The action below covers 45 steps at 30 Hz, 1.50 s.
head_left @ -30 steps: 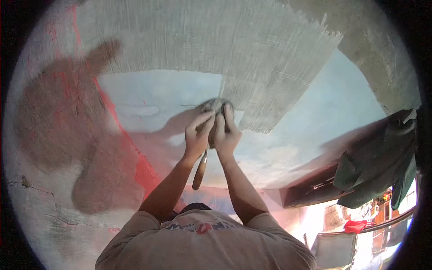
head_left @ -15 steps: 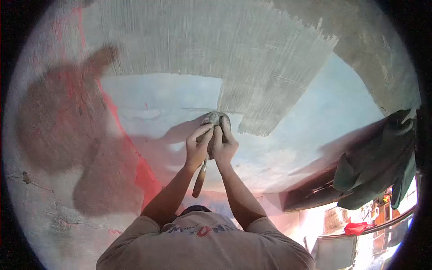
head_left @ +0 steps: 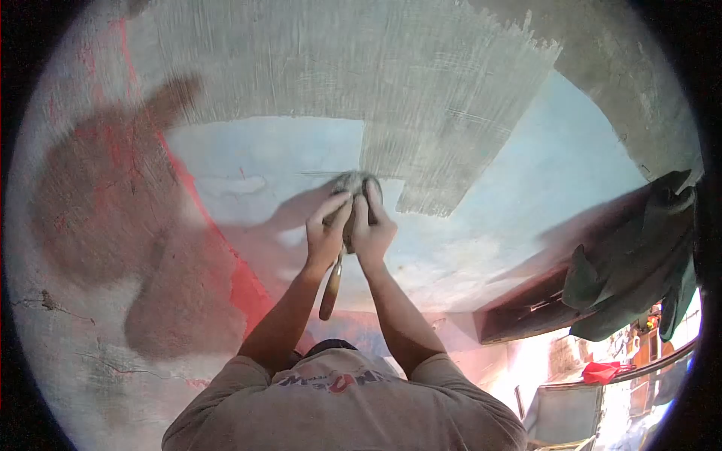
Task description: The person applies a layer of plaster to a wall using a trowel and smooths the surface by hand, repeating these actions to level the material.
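Note:
Both hands are raised close together in front of a painted wall, fingers curved round a dark, rounded thing smeared with grey. I cannot tell its kind. My left hand grips its left side and my right hand its right side, with the thumbs near each other in the middle. Below the hands a wooden handle on a thin metal shank slants down, like that of a trowel; the upper end of this tool is hidden behind the hands.
Grey, brush-streaked coating covers the upper wall, with a strip reaching down beside the hands. Pale blue paint and a red band show around it. Dark cloth hangs at right, above a framed panel and red cloth.
The hands and the rounded thing between them sit slightly higher in view, the wooden handle with them. The grip looks the same, and the whole scene has shifted a little.

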Each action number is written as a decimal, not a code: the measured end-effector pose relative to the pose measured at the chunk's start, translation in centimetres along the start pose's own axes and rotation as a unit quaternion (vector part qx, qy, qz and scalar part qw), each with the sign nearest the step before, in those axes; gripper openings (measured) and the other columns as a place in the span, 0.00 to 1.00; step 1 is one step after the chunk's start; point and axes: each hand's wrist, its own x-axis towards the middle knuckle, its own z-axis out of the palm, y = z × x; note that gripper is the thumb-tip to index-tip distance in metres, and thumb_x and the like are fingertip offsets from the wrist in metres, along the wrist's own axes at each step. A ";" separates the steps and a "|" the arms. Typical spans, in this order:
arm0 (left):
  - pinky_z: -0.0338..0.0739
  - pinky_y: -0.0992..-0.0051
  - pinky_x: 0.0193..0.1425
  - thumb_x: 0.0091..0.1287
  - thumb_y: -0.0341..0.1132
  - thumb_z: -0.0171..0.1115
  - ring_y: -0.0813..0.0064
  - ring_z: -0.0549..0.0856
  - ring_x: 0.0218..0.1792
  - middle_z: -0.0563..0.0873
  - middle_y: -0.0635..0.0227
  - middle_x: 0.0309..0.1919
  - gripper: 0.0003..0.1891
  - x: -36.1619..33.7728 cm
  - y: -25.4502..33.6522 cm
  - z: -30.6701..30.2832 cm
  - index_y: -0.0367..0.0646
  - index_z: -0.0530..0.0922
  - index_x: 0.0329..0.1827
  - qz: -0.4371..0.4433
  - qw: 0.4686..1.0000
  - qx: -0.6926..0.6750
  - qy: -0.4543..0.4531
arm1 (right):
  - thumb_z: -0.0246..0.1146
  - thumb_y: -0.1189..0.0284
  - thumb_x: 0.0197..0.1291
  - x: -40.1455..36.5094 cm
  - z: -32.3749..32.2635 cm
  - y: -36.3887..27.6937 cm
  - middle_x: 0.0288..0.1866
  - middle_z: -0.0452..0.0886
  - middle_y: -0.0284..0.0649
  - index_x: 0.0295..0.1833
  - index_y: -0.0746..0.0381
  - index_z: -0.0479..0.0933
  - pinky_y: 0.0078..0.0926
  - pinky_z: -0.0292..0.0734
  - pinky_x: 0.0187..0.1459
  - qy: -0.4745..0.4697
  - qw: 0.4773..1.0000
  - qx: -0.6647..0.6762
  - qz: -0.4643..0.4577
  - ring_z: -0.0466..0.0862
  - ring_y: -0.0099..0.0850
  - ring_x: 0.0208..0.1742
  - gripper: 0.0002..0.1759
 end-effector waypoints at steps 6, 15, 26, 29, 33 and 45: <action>0.77 0.72 0.69 0.76 0.27 0.65 0.71 0.86 0.61 0.91 0.60 0.56 0.13 0.6 0.2 0.3 0.30 0.86 0.59 0.037 0.999 0.001 0.009 | 0.69 0.71 0.72 0.3 0.5 0.1 0.56 0.90 0.57 0.67 0.65 0.84 0.27 0.85 0.49 0.030 0.999 0.007 -0.039 0.92 0.26 0.51 0.21; 0.77 0.72 0.70 0.76 0.28 0.66 0.71 0.85 0.62 0.90 0.61 0.58 0.14 0.0 0.6 -0.1 0.31 0.86 0.61 0.010 1.000 -0.005 -0.008 | 0.66 0.76 0.72 -0.6 0.2 -1.0 0.66 0.86 0.57 0.68 0.72 0.81 0.31 0.76 0.70 0.009 0.998 0.031 0.058 0.85 0.37 0.69 0.22; 0.76 0.70 0.71 0.76 0.28 0.65 0.69 0.86 0.62 0.90 0.58 0.57 0.15 5.3 7.7 1.2 0.30 0.85 0.61 0.046 0.999 0.019 -0.012 | 0.67 0.68 0.74 5.1 1.4 -5.6 0.61 0.88 0.57 0.70 0.63 0.82 0.27 0.83 0.56 0.041 0.998 0.020 -0.046 0.90 0.32 0.61 0.22; 0.76 0.70 0.72 0.76 0.28 0.65 0.69 0.86 0.63 0.90 0.59 0.58 0.14 1.6 1.5 0.0 0.29 0.85 0.60 0.027 0.999 0.016 -0.011 | 0.66 0.71 0.74 1.0 0.7 -1.1 0.65 0.86 0.57 0.70 0.67 0.81 0.27 0.80 0.63 0.021 0.999 0.009 -0.030 0.87 0.33 0.66 0.22; 0.75 0.69 0.72 0.76 0.27 0.65 0.69 0.85 0.63 0.90 0.59 0.58 0.14 0.5 -0.7 -0.4 0.30 0.86 0.60 -0.004 1.000 -0.012 -0.006 | 0.66 0.71 0.74 -0.3 0.6 0.5 0.65 0.86 0.57 0.69 0.67 0.81 0.28 0.80 0.63 0.023 1.000 0.001 -0.019 0.87 0.36 0.67 0.22; 0.84 0.70 0.58 0.78 0.30 0.64 0.69 0.92 0.49 0.93 0.61 0.51 0.15 10.9 16.5 1.3 0.34 0.86 0.63 0.309 0.944 0.063 -0.092 | 0.63 0.75 0.76 9.1 -5.7 -8.4 0.72 0.82 0.55 0.73 0.78 0.74 0.29 0.75 0.70 0.141 0.977 0.133 -0.089 0.83 0.35 0.69 0.26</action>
